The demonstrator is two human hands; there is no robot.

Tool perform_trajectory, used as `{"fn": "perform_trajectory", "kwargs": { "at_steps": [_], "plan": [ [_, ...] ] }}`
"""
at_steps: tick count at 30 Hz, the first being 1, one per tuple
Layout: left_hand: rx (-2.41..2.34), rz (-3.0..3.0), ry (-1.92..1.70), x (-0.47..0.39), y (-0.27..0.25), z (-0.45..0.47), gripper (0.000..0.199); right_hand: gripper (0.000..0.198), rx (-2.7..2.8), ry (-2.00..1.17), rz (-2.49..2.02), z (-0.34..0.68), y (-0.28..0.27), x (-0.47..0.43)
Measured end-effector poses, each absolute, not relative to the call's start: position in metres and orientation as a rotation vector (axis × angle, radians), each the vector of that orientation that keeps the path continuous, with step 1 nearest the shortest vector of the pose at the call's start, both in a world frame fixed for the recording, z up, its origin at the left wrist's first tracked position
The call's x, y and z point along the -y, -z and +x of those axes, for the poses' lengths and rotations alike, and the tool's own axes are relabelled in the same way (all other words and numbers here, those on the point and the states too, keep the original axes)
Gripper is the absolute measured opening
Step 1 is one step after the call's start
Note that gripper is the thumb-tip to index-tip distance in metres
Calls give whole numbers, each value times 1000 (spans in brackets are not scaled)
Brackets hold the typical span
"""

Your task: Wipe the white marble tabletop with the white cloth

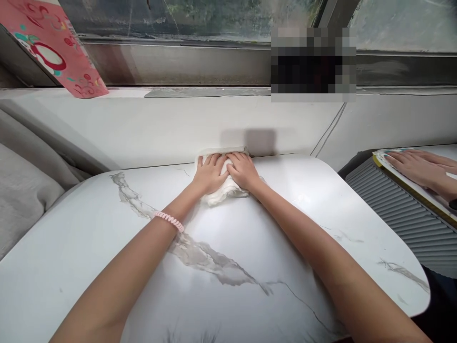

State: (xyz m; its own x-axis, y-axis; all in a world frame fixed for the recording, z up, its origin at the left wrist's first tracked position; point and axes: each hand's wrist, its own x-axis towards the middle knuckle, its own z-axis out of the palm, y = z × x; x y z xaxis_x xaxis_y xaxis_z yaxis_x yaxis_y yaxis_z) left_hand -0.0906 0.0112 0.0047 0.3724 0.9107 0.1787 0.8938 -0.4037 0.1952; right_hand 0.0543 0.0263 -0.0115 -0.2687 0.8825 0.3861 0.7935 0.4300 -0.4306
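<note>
A white cloth (pixel 225 194) lies bunched on the white marble-patterned table (pixel 282 228), at its far edge against the wall. My left hand (pixel 210 175) rests flat on the left part of the cloth, fingers spread and pointing at the wall. Beside it, my right hand (pixel 244 170) presses on the right part, its fingers stretched forward and its thumb near the left hand. Part of the cloth is hidden beneath both palms. A pink coiled band (pixel 169 220) circles my left wrist.
Grey fabric (pixel 26 190) borders the table at left. A pink patterned packet (pixel 59 52) leans by the window sill. Thin cords (pixel 330 128) hang down the wall. At right, another person's hands (pixel 421 164) rest on a cloth on a separate table, above a grey ribbed surface (pixel 400 209).
</note>
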Motion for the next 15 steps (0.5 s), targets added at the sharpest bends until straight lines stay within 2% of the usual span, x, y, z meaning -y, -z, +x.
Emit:
{"fn": "perform_trajectory", "kwargs": {
  "at_steps": [8, 15],
  "plan": [
    [-1730, 2546, -352, 1, -3, -87, 53, 50, 2219, -134, -1448, 55, 11, -11],
    [-1738, 2570, -245, 69, -5, -98, 58, 51, 2300, -104, -1388, 50, 11, 57]
  ]
}}
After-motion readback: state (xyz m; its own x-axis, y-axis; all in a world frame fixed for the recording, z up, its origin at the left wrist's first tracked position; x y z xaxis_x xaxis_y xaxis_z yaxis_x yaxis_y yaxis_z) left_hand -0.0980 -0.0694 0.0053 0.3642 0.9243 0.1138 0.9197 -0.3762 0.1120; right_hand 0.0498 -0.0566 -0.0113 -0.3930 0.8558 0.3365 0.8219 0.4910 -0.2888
